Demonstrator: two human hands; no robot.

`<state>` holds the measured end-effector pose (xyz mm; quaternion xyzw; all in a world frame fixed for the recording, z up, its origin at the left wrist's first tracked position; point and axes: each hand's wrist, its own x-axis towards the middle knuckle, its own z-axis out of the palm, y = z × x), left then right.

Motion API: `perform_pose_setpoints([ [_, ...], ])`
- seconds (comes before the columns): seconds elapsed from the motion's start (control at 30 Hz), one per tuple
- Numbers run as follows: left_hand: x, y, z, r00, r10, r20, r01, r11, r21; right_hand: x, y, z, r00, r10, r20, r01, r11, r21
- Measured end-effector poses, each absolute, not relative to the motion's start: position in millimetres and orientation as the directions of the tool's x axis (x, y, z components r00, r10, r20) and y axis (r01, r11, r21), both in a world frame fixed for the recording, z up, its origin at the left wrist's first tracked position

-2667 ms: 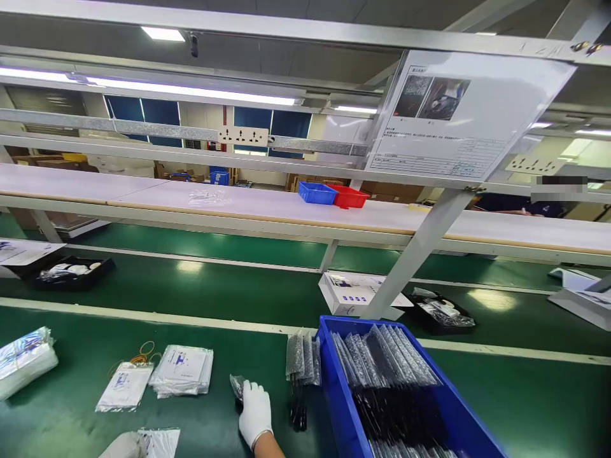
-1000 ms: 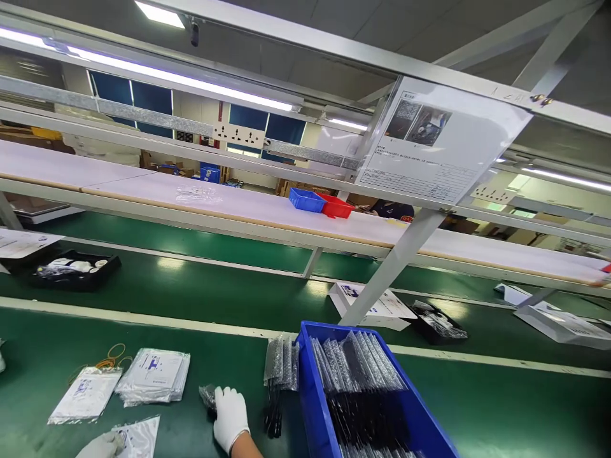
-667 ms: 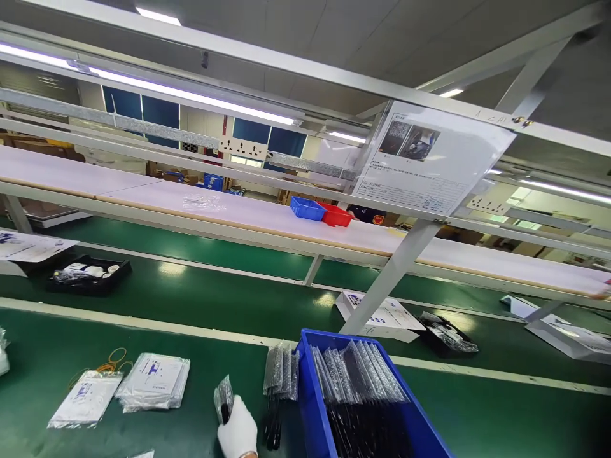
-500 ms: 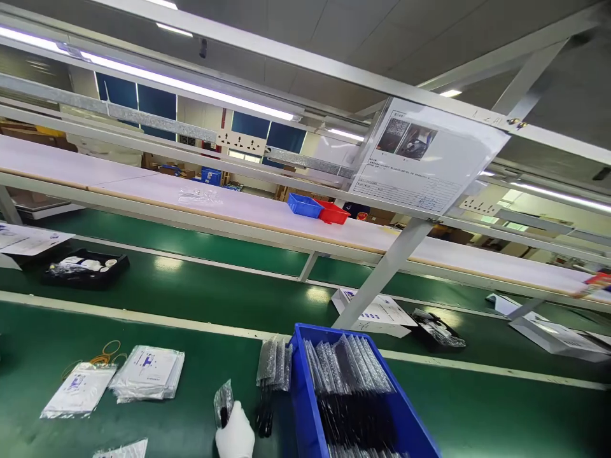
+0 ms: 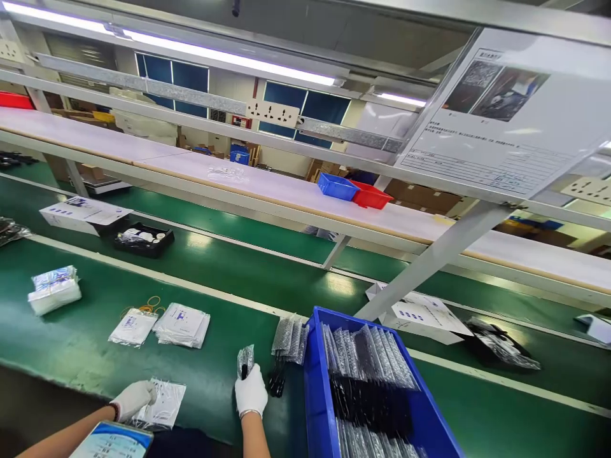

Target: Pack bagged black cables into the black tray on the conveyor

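My right hand (image 5: pixel 251 392), in a white glove, is closed around a small bubble-wrap pouch (image 5: pixel 245 360) with a dark item inside, held upright above the green bench. My left hand (image 5: pixel 133 399), also gloved, rests on a clear plastic bag with a white card (image 5: pixel 161 404) near the front edge, fingers curled on it. A row of similar bubble-wrap pouches (image 5: pixel 287 337) leans against the blue bin (image 5: pixel 315 407), which is packed with more of them.
A stack of white bagged cards (image 5: pixel 182 325), a single bagged card (image 5: pixel 132 327) and orange rubber bands (image 5: pixel 151 303) lie to the left. A wrapped bundle (image 5: pixel 53 289) sits farther left. On the conveyor belt are black trays (image 5: pixel 143 240) and white boxes (image 5: pixel 422 316). A slanted metal post (image 5: pixel 429 261) rises behind the bin.
My right hand lifted the pouch off the bench and holds it upright. My left hand has come back into view on the clear bag. The view dropped and swung left.
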<state>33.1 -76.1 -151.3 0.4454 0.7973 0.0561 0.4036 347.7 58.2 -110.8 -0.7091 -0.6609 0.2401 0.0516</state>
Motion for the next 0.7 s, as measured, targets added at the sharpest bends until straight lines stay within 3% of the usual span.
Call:
perform_pose_setpoints([
  [0.2, 42, -87, -133, -0.321, 0.717, -0.619, 0.635, 0.648, 0.421, 347, 65, -101, -0.035, 0.954, -0.298, 0.930, -0.078, -0.360],
  [0.43, 42, -104, -113, -0.327, 0.737, -0.591, 0.590, 0.648, 0.482, 351, 68, -104, -0.097, 0.957, -0.274, 0.940, -0.002, -0.342],
  [0.57, 51, -95, -87, -0.257, 0.812, -0.524, 0.680, 0.537, 0.498, 353, 66, -101, -0.097, 0.947, -0.308, 0.937, -0.018, -0.350],
  [0.63, 57, -88, -67, -0.202, 0.849, -0.487, 0.699, 0.474, 0.536, 355, 67, -97, -0.086, 0.932, -0.353, 0.936, -0.045, -0.348],
  [0.7, 60, -81, -47, -0.172, 0.862, -0.477, 0.601, 0.476, 0.643, 356, 69, -93, -0.080, 0.914, -0.397, 0.937, -0.066, -0.342],
])
